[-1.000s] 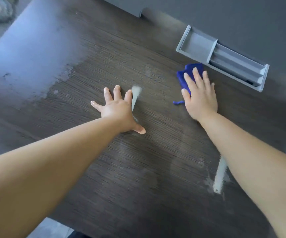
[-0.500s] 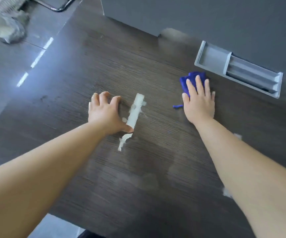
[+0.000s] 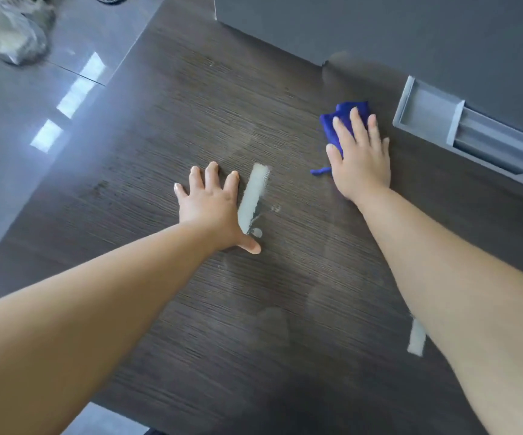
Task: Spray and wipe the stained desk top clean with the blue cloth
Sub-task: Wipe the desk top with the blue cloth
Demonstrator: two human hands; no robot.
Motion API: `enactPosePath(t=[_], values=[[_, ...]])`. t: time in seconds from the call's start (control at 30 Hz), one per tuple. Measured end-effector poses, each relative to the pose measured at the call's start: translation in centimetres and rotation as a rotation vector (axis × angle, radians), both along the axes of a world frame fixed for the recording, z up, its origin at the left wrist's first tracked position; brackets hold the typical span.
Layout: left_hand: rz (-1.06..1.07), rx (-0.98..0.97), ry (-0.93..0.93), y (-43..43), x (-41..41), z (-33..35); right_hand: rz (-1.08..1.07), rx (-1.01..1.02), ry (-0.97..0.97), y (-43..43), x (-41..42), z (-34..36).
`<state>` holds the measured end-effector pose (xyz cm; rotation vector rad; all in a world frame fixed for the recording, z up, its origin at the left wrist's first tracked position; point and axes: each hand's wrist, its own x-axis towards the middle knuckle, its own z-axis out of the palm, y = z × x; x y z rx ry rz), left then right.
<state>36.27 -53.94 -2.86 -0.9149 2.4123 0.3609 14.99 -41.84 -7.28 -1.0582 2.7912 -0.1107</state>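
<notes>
The dark wood-grain desk top [image 3: 166, 127] fills the view. My right hand [image 3: 362, 158] presses flat on the crumpled blue cloth [image 3: 337, 120] at the desk's far right, fingers spread over it. My left hand [image 3: 211, 204] lies flat on the bare desk at the middle, fingers apart, holding nothing. Beside its thumb runs a pale whitish streak [image 3: 252, 199]. A second pale streak [image 3: 417, 339] shows beside my right forearm. Faint damp smears mark the wood near the front. No spray bottle is in view.
A grey plastic tray [image 3: 423, 113] with compartments is set into the desk just right of the cloth. A grey panel [image 3: 379, 29] rises along the back edge. Left of the desk is glossy floor [image 3: 12, 152] with a crumpled bag [image 3: 9, 36].
My left hand has flattened out from a curled pose, its fingers now spread. My right hand with the cloth has barely shifted. The view has swung a little.
</notes>
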Motion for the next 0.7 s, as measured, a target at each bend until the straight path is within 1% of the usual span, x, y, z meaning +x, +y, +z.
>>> enactPosePath(t=[0.03,0.07,0.1,0.13,0.17,0.27,0.3,0.33,0.37,0.4,0.47,0.53,0.57,0.6,0.63,0.7], values=[[-0.006,0.001,-0.011,0.0,-0.1,0.1,-0.098,0.008,0.009,-2.0,0.0,0.2],[-0.010,-0.001,-0.021,0.1,-0.1,0.1,-0.147,0.017,0.008,-3.9,0.5,0.2],[-0.012,-0.006,-0.029,0.1,-0.1,0.1,-0.126,0.019,0.005,-5.6,1.4,0.1],[-0.014,-0.010,-0.036,0.1,-0.2,0.1,-0.037,0.018,0.003,-6.7,2.7,0.1],[-0.016,-0.011,-0.041,0.1,-0.2,0.2,0.103,0.017,0.003,-7.2,4.0,0.0],[-0.016,-0.003,-0.042,0.0,-0.2,0.3,0.613,0.007,-0.007,-5.2,6.3,0.0],[-0.014,-0.001,-0.041,0.1,-0.2,0.4,0.725,-0.011,-0.010,-3.8,5.8,-0.1],[-0.012,0.001,-0.042,0.0,-0.2,0.4,0.781,-0.025,-0.008,-2.6,4.6,-0.1],[-0.012,0.003,-0.045,0.1,-0.2,0.4,0.767,-0.030,0.006,-1.6,3.0,-0.1],[-0.013,0.005,-0.046,0.1,-0.3,0.4,0.694,-0.029,0.018,-1.0,1.2,-0.1],[-0.009,0.008,-0.045,0.0,-0.3,0.4,0.409,0.002,0.000,-1.7,-1.3,0.1],[-0.010,0.017,-0.047,0.0,-0.4,0.5,0.112,0.023,0.020,-4.1,-1.2,0.1],[-0.010,0.017,-0.044,0.0,-0.4,0.5,0.005,0.016,0.027,-5.6,-0.3,0.1],[-0.005,0.012,-0.036,0.0,-0.3,0.4,-0.052,0.007,0.027,-6.9,0.9,0.0],[0.005,0.004,-0.019,0.0,-0.2,0.3,-0.042,-0.002,0.026,-8.0,2.2,-0.1],[0.014,0.007,0.024,0.0,0.1,0.4,0.118,0.005,0.029,-8.6,5.2,-0.1]])
